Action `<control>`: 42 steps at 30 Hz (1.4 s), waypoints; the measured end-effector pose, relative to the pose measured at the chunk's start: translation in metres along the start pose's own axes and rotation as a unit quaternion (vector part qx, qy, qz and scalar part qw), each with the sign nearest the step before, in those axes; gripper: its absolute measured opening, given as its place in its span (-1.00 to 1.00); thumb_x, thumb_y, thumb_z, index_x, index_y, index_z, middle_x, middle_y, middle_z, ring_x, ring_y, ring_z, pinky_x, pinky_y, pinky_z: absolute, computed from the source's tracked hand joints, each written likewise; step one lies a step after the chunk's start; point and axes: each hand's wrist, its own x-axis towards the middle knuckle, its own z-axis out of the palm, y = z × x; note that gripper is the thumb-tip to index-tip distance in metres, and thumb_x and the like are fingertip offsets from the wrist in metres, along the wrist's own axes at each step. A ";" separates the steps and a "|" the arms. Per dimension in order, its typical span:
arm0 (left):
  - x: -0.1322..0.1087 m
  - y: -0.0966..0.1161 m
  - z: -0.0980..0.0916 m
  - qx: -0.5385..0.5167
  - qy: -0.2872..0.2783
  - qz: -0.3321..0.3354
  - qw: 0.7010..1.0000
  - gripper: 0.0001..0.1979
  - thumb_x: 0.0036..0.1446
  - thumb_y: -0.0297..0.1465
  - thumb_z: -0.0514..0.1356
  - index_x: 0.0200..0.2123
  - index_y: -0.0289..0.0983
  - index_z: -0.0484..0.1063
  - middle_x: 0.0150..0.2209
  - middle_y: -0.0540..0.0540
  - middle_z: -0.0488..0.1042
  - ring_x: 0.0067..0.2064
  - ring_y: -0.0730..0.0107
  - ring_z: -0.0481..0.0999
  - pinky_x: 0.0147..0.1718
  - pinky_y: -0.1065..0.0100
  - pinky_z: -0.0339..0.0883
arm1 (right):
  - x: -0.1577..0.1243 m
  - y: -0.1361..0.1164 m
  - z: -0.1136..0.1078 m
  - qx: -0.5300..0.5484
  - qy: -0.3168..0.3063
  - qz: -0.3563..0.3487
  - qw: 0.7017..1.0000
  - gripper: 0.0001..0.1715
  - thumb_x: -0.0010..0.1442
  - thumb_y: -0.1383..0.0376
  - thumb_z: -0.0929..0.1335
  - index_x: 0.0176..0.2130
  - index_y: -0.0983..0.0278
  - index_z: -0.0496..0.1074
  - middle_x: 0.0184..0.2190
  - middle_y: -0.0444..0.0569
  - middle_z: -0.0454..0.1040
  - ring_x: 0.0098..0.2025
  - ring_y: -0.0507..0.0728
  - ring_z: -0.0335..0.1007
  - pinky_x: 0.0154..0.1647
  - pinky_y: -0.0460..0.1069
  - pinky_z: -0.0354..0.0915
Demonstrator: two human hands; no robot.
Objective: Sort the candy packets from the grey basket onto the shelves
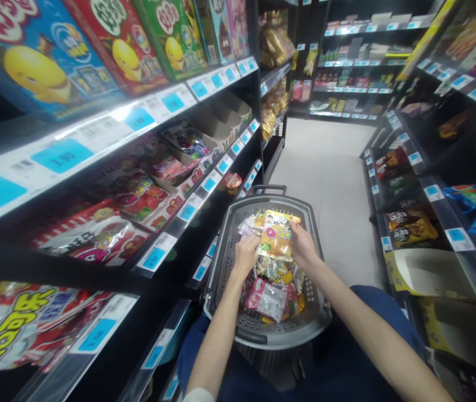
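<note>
Nearest to the camera are two bare forearms, above knees in blue trousers (372,312). The person sits low in the aisle, so the grey basket (263,334) stands on the floor directly in front, within easy reach.

Both hands meet over the basket. The left hand (246,254) pinches the left edge of a yellow packet (277,234), and the right hand (304,245) pinches its right edge. The fingers of both are curled closed on the film. I think this two-sided grip keeps the soft bag flat, with its printed face turned up. The packet is held just above the other snacks in the basket, among them a pink packet (266,298).

The basket handle (269,188) is folded down at the far rim, which leaves the opening free.

On the left, the shelves (95,134) carry candy bags and boxes, tilted forward behind blue price labels (62,155). The right shelves (431,195) hold darker bags. Between them the pale floor (330,167) leads to the far shelves (359,61).
</note>
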 end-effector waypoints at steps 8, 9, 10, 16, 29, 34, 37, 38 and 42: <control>0.006 0.006 0.018 -0.509 -0.194 -0.308 0.780 -0.24 0.10 0.31 -0.04 -0.45 -0.30 0.46 -0.50 -0.16 0.47 -0.47 0.30 0.43 -0.50 0.32 0.29 | 0.018 -0.003 -0.002 0.087 -0.013 -0.083 0.993 -0.73 0.26 0.11 0.41 -0.09 0.18 0.45 -0.18 -0.11 0.64 -0.09 0.13 0.58 0.01 0.10 0.51; 0.004 0.009 0.021 -0.537 -0.205 -0.292 0.764 -0.24 0.04 0.33 0.03 -0.43 -0.30 0.48 -0.47 -0.17 0.49 -0.45 0.29 0.45 -0.50 0.32 0.30 | 0.018 -0.003 -0.002 0.090 -0.013 -0.088 0.992 -0.72 0.25 0.10 0.41 -0.09 0.18 0.45 -0.18 -0.11 0.64 -0.08 0.12 0.57 0.02 0.10 0.51; 0.001 0.013 0.023 -0.551 -0.212 -0.276 0.759 -0.26 0.00 0.32 0.10 -0.41 -0.31 0.50 -0.46 -0.17 0.51 -0.45 0.30 0.46 -0.50 0.33 0.31 | 0.017 -0.004 -0.002 0.092 -0.014 -0.090 0.992 -0.72 0.25 0.10 0.41 -0.09 0.18 0.45 -0.17 -0.11 0.64 -0.07 0.13 0.57 0.02 0.10 0.51; -0.009 0.043 0.027 -0.480 -0.258 -0.236 0.804 -0.49 0.05 0.05 0.32 -0.41 -0.35 0.59 -0.50 -0.10 0.54 -0.49 0.39 0.45 -0.43 0.37 0.30 | 0.003 -0.004 -0.002 0.087 -0.035 -0.050 0.994 -0.73 0.24 0.13 0.42 -0.09 0.19 0.46 -0.17 -0.08 0.64 -0.06 0.16 0.57 0.02 0.10 0.50; -0.010 0.041 0.028 -0.486 -0.232 -0.254 0.804 -0.58 0.05 -0.04 0.33 -0.48 -0.33 0.58 -0.53 -0.06 0.52 -0.50 0.40 0.43 -0.43 0.37 0.28 | -0.002 -0.006 0.010 0.089 -0.027 -0.050 0.994 -0.81 0.25 0.21 0.41 -0.13 0.22 0.48 -0.19 -0.08 0.63 -0.05 0.15 0.56 0.02 0.08 0.50; -0.011 0.046 0.028 -0.463 -0.218 -0.260 0.819 -0.50 0.08 0.02 0.28 -0.57 -0.32 0.53 -0.58 -0.05 0.48 -0.51 0.41 0.40 -0.41 0.36 0.25 | -0.002 -0.001 0.008 0.086 -0.013 -0.037 0.996 -0.81 0.25 0.20 0.41 -0.15 0.22 0.47 -0.20 -0.08 0.64 -0.08 0.15 0.57 0.00 0.07 0.51; -0.005 0.048 0.023 -0.442 -0.229 -0.232 0.835 -0.50 0.10 0.01 0.27 -0.59 -0.31 0.54 -0.55 -0.06 0.52 -0.45 0.36 0.45 -0.35 0.35 0.29 | 0.006 -0.004 0.001 0.088 -0.020 -0.003 0.996 -0.80 0.28 0.18 0.39 -0.13 0.22 0.46 -0.22 -0.06 0.64 -0.12 0.17 0.59 -0.02 0.11 0.52; -0.003 0.048 0.022 -0.433 -0.234 -0.224 0.841 -0.50 0.11 0.01 0.27 -0.60 -0.30 0.54 -0.54 -0.06 0.53 -0.43 0.35 0.47 -0.33 0.34 0.30 | 0.010 -0.007 -0.001 0.092 -0.023 0.014 0.995 -0.81 0.30 0.18 0.37 -0.12 0.21 0.46 -0.22 -0.06 0.65 -0.13 0.18 0.60 -0.02 0.12 0.52; 0.004 0.047 0.021 -0.417 -0.235 -0.220 0.850 -0.51 0.10 0.01 0.27 -0.61 -0.29 0.56 -0.53 -0.07 0.56 -0.39 0.30 0.52 -0.29 0.32 0.33 | 0.025 -0.015 -0.005 0.102 -0.013 0.073 0.992 -0.81 0.36 0.19 0.30 -0.12 0.22 0.44 -0.23 -0.01 0.65 -0.14 0.20 0.61 -0.03 0.18 0.52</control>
